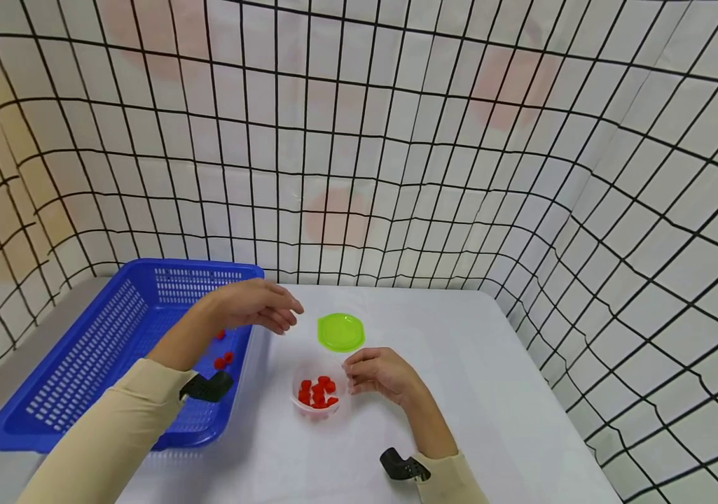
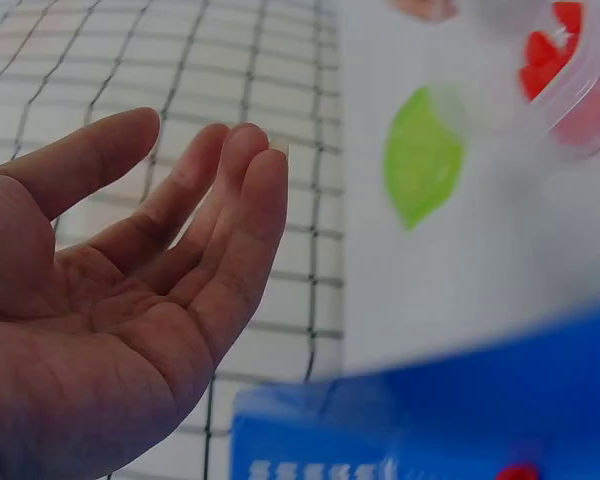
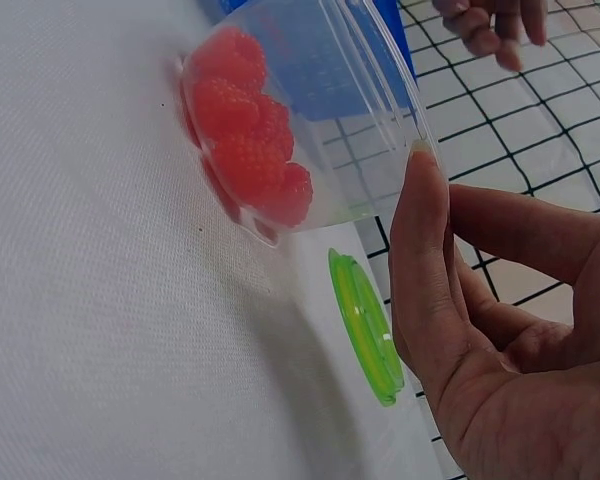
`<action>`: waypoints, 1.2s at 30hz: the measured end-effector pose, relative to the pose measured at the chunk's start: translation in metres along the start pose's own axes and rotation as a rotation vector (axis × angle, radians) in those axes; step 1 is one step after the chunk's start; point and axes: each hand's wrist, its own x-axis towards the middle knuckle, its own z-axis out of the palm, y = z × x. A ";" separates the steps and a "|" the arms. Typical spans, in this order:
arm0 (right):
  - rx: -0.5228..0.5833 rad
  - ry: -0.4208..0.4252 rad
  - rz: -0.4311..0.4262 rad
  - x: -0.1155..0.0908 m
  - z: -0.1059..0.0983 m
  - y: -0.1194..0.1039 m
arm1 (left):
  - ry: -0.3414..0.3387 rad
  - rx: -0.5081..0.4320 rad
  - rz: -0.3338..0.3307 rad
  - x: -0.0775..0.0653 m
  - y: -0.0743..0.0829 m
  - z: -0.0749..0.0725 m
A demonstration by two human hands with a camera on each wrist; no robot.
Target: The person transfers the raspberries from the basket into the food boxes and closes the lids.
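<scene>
My right hand (image 1: 387, 374) pinches the rim of a clear plastic tub (image 3: 365, 165) on the table. Inside the tub lie several red raspberries (image 3: 242, 125), gathered at its bottom. A green lid (image 1: 341, 332) rests on the table just beyond the tub. My left hand (image 1: 254, 304) hovers over the right rim of a blue basket (image 1: 191, 437), palm empty and fingers loosely bent, as the left wrist view confirms. Partly behind the left forearm, a few red berries (image 1: 220, 363) lie in the basket.
A white cloth (image 1: 459, 392) covers the table. Black netting (image 1: 396, 147) over pale sheets stands behind and along both sides. The basket fills the table's left part, its long right wall running beside the tub.
</scene>
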 end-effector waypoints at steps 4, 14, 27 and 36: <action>0.003 -0.002 -0.005 0.000 -0.001 0.001 | 0.063 -0.054 0.026 -0.018 0.000 -0.022; 0.002 0.004 -0.002 0.000 -0.001 0.002 | 0.207 -0.074 -0.008 -0.041 -0.035 -0.063; 0.000 -0.004 -0.003 0.000 -0.001 0.002 | 0.240 0.008 -0.115 -0.045 -0.076 -0.076; 0.008 -0.001 -0.004 -0.001 -0.001 0.001 | 0.396 -0.059 -0.161 -0.046 -0.091 -0.082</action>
